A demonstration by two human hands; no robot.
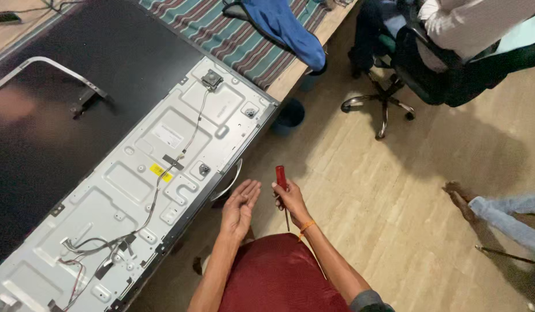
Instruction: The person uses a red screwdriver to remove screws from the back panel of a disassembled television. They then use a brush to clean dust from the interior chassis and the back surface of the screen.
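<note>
My right hand (292, 200) grips a screwdriver (282, 185) with a dark red handle, its thin shaft pointing down towards my lap. My left hand (240, 207) is held palm up just left of it, fingers loosely spread, holding nothing that I can see. Both hands hover over the wooden floor, to the right of a large grey metal back panel (134, 190) of a flat screen lying on the table. Thin wires (163, 173) run along the panel to a small board (212, 78) near its far end.
A black screen sheet (77, 86) and a curved metal stand (48, 66) lie left of the panel. A striped cloth (233, 34) and blue garment (285, 26) sit at the back. An office chair (394, 92) with a seated person, and another person's foot (461, 199), are right.
</note>
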